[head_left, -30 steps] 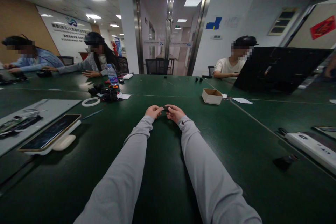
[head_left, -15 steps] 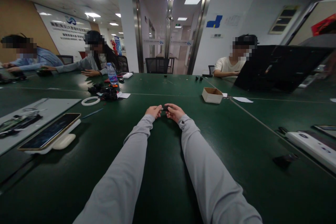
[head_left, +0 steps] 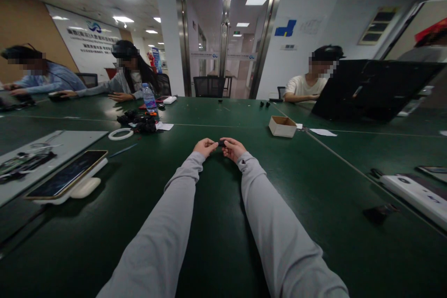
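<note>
Both hands are held close together above the green table, near the middle of the head view. My right hand pinches a small black object between thumb and fingers. On the other side of it, my left hand is closed, its thumb and fingertips pressed together at the object's left end. Whether the left fingers grip the black object itself or something tiny at its end is too small to tell.
An open cardboard box stands beyond my right hand. A white ring, a blue stick, black parts and a bottle are to the left. A phone lies nearer. Several people sit around the table.
The fingertips of my left hand have shifted slightly right, and the light-coloured tip seen earlier between the hands no longer shows. My right hand has barely moved.
</note>
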A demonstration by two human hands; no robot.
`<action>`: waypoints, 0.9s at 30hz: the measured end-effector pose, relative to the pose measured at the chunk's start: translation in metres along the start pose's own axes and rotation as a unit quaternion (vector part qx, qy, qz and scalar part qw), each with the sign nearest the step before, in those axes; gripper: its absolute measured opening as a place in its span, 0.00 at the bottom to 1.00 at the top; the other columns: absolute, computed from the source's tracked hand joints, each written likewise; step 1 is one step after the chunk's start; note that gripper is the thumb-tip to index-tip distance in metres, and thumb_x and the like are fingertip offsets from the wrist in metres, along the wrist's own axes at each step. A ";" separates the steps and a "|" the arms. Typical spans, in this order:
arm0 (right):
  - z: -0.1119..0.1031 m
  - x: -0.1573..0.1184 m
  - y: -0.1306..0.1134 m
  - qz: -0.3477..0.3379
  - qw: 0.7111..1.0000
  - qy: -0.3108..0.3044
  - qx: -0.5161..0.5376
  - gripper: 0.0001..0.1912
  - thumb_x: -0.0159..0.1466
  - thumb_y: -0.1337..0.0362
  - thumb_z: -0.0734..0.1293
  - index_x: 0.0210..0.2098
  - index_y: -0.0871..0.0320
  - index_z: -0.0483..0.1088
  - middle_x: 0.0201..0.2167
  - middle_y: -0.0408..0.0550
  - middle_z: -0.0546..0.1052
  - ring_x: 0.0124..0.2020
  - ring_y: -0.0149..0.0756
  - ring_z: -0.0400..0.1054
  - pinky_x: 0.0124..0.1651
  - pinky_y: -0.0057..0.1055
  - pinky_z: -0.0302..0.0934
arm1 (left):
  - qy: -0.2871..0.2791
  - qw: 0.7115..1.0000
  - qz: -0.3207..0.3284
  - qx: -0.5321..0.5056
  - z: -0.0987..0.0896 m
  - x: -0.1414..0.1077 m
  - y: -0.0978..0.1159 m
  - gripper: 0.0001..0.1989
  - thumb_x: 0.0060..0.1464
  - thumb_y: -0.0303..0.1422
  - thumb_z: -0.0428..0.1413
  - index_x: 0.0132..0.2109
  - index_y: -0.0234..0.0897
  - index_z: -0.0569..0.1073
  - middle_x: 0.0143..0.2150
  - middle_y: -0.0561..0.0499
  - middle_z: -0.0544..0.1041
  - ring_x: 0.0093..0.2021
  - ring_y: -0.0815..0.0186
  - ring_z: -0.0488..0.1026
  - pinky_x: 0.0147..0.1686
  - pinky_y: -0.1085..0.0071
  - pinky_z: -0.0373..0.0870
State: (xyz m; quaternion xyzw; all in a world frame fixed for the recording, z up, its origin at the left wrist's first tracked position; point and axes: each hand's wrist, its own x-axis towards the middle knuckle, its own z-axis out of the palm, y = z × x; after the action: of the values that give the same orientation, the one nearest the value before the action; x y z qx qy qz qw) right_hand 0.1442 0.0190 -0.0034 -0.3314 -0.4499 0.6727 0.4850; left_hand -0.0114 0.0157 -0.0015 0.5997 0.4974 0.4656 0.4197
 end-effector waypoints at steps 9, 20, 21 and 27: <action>0.002 -0.002 -0.002 0.006 1.000 0.006 -0.002 0.07 0.56 0.68 0.63 0.36 0.58 0.68 0.14 0.41 0.68 0.15 0.25 0.61 0.20 0.23 0.59 | -0.006 0.998 -0.060 0.008 -0.001 0.003 0.000 0.19 0.46 0.47 0.50 0.28 0.32 0.68 0.21 0.50 0.71 0.19 0.73 0.65 0.16 0.78 0.57; 0.002 -0.001 -0.001 0.008 1.000 0.002 -0.003 0.07 0.56 0.68 0.63 0.36 0.59 0.67 0.14 0.41 0.68 0.15 0.25 0.61 0.20 0.23 0.58 | -0.018 0.999 -0.029 0.042 -0.001 0.006 -0.003 0.19 0.46 0.46 0.49 0.26 0.31 0.70 0.22 0.49 0.71 0.20 0.73 0.64 0.21 0.76 0.60; 0.002 -0.001 -0.001 0.007 1.000 0.002 -0.002 0.07 0.56 0.68 0.63 0.36 0.59 0.67 0.14 0.41 0.68 0.15 0.25 0.61 0.20 0.23 0.58 | -0.012 0.999 -0.012 0.044 -0.001 0.006 -0.003 0.17 0.45 0.44 0.51 0.27 0.31 0.70 0.23 0.50 0.72 0.21 0.74 0.64 0.22 0.76 0.61; 0.000 0.000 0.000 0.007 1.000 -0.006 -0.002 0.08 0.56 0.68 0.63 0.36 0.59 0.67 0.14 0.41 0.69 0.15 0.25 0.61 0.20 0.23 0.58 | -0.026 0.997 -0.060 0.042 -0.001 0.005 0.000 0.17 0.47 0.43 0.50 0.28 0.32 0.70 0.25 0.49 0.73 0.22 0.72 0.65 0.20 0.77 0.59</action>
State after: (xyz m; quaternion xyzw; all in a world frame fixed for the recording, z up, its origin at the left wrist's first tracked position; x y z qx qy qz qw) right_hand 0.1440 0.0191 -0.0029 -0.3311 -0.4518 0.6770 0.4773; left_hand -0.0122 0.0212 -0.0007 0.5983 0.5402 0.4023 0.4340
